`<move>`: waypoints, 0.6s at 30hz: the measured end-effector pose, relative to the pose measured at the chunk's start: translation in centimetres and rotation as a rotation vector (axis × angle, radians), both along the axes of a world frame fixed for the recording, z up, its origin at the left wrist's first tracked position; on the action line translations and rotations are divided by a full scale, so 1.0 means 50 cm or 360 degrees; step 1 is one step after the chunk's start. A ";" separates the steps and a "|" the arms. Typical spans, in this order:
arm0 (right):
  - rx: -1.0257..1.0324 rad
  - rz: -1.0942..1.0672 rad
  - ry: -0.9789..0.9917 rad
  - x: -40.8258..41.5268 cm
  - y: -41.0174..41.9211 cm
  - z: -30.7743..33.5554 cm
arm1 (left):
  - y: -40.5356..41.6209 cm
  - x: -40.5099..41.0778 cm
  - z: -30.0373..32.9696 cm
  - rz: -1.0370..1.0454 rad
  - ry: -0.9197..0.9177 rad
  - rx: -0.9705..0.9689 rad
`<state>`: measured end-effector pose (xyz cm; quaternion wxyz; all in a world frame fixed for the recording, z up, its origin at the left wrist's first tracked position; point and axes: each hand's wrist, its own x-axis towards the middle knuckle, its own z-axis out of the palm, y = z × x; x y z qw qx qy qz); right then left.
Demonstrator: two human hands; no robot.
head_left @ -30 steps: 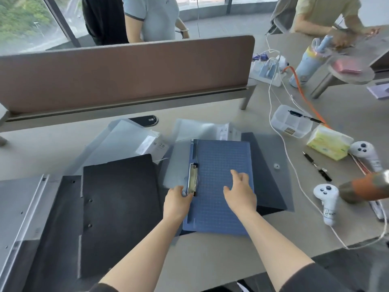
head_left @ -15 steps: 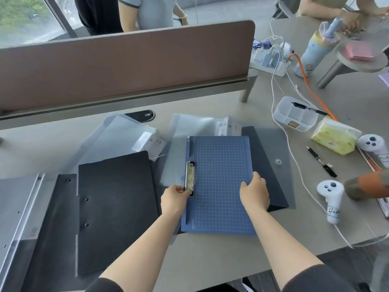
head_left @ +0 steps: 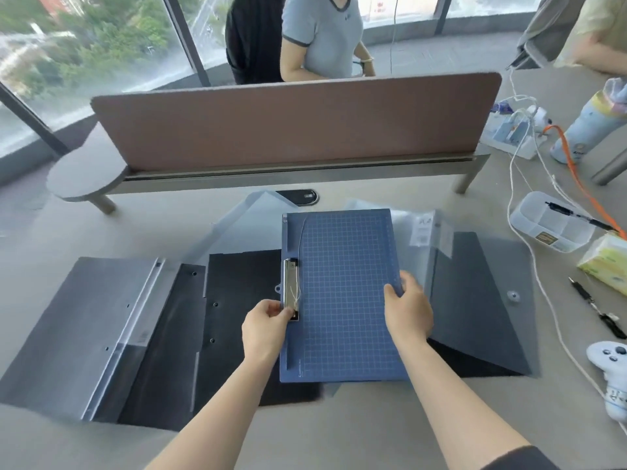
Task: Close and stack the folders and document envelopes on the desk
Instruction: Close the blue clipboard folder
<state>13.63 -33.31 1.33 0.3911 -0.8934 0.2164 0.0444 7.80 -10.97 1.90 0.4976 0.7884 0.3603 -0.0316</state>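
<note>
I see a navy folder (head_left: 342,293) with a pale grid pattern and a silver clip (head_left: 291,287). Left of it lies a plain black folder (head_left: 169,334); right, a smoky grey envelope (head_left: 481,300).

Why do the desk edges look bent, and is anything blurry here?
Head view: the wide-angle lens bows the brown divider and window frames; the blue folder at the centre is fairly sharp, the white controller at the edge softer; bright daylight washes out the windows.

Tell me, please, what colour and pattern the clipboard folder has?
The folder is dark blue with a fine pale grid, seen in the head view.
</note>
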 end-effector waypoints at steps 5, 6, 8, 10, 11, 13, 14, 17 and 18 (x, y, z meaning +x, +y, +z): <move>0.0122 0.0181 -0.0006 -0.018 0.125 -0.016 | 0.120 -0.061 0.010 0.0172 -0.0009 0.0041; 0.0146 0.0201 0.0012 -0.025 0.145 -0.019 | 0.141 -0.073 0.008 0.0198 0.0001 0.0048; 0.0196 0.0216 0.0052 -0.042 0.180 -0.026 | 0.176 -0.094 0.003 0.0232 0.0032 0.0071; 0.0215 0.0235 0.0087 -0.059 0.209 -0.035 | 0.207 -0.114 -0.010 0.0256 0.0075 0.0058; 0.0230 0.0245 0.0108 -0.066 0.220 -0.041 | 0.218 -0.122 -0.016 0.0263 0.0101 0.0052; 0.0261 0.0263 0.0155 -0.077 0.237 -0.053 | 0.237 -0.134 -0.028 0.0269 0.0155 0.0057; 0.0276 0.0267 0.0172 -0.081 0.243 -0.059 | 0.244 -0.138 -0.033 0.0269 0.0175 0.0060; 0.0315 0.0277 0.0222 -0.088 0.259 -0.071 | 0.261 -0.146 -0.043 0.0252 0.0213 0.0078; 0.0313 0.0283 0.0239 -0.090 0.265 -0.075 | 0.267 -0.147 -0.046 0.0246 0.0222 0.0081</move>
